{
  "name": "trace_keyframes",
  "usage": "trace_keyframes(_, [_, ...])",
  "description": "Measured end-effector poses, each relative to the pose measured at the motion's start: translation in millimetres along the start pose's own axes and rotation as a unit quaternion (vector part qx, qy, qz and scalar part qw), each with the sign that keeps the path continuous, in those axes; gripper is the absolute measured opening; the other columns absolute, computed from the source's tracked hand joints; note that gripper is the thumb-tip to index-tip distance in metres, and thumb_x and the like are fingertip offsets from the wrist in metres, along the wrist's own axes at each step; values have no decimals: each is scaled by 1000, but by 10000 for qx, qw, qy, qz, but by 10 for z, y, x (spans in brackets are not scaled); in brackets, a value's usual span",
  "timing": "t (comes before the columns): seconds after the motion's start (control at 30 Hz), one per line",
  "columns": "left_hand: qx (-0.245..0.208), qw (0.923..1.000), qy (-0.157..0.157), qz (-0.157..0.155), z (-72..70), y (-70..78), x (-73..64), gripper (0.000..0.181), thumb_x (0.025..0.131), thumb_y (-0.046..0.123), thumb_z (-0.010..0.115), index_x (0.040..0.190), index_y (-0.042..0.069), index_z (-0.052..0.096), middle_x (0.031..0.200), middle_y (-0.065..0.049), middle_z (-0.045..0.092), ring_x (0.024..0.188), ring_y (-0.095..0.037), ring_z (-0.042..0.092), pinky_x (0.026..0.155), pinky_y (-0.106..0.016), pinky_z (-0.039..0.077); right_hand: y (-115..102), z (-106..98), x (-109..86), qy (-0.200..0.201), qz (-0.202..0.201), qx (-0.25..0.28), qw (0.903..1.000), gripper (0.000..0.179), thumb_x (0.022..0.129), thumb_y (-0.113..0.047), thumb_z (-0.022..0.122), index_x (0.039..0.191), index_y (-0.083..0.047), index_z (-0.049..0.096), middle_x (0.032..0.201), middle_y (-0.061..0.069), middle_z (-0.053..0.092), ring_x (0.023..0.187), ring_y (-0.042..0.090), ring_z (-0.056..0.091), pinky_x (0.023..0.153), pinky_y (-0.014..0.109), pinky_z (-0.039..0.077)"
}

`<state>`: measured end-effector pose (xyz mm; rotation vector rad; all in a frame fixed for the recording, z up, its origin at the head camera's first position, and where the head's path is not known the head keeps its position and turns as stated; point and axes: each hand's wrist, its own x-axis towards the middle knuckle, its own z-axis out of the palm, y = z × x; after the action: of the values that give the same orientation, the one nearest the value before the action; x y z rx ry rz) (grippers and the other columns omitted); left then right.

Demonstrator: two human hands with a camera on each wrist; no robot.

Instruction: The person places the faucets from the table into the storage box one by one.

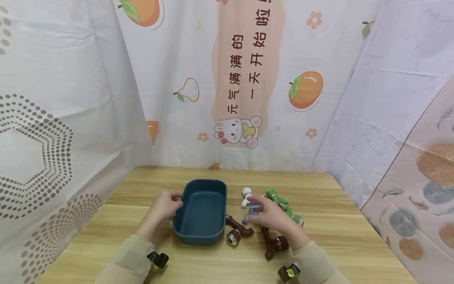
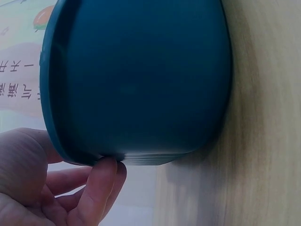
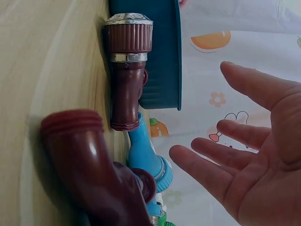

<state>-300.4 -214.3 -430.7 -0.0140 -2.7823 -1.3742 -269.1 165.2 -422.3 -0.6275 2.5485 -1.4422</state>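
The right hand (image 1: 271, 215) hovers spread and holding nothing, over the blue pipe fitting (image 1: 252, 211), which lies on the bench (image 1: 337, 232) directly beneath its fingers. The left hand (image 1: 164, 207) grips the teal tray's (image 1: 203, 213) left rim, farther off.

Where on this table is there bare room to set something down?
Free: the far strip of the wooden table behind the teal tray, the right side beyond the green fitting, and the tray's empty inside. Crowded: between tray and right hand, with the maroon fittings, blue fitting and white fitting.
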Motion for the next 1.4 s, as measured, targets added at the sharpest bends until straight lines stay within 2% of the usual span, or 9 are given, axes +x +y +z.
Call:
trace_keyframes(0.23, [-66,10000,-33,-11,0,-8,11,39,87,4,65,125,-4,69,104,-17,71,79,-25,70,49,-37,60,13,37,-8,-234,-67,-251,9994,65,88,-22,80,144,-3,53,141,23,55,124,45,57,98,53,53])
trace_keyframes(0.57, [-20,10000,-74,-23,-6,1,10,38,88,5,64,125,-4,69,102,-16,71,78,-24,69,49,-37,60,18,62,-27,-504,-108,-421,9978,67,88,-27,80,144,-3,53,139,27,55,120,42,59,96,53,54])
trace_keyframes(0.87, [-54,9999,-127,-26,-8,-4,2,39,88,6,65,126,-5,68,100,-16,71,80,-28,70,49,-37,60,-17,77,-53,-594,-91,-668,9960,65,87,-27,82,143,-9,56,134,22,60,118,38,61,97,55,52])
trace_keyframes(1.17, [-118,9998,-145,-32,-6,-14,9,40,88,6,65,126,-4,68,101,-16,70,79,-26,70,49,-38,60,-22,98,-47,-774,-118,-787,9938,67,86,-24,83,144,-6,55,127,18,63,114,37,64,94,52,54])
trace_keyframes(1.4, [-120,9998,-151,-64,-1,-17,12,40,89,6,64,128,-3,68,101,-15,71,78,-25,70,50,-38,60,-13,135,-39,-812,-87,-1170,9898,63,84,-25,84,139,-6,59,122,13,66,108,31,66,91,49,54])
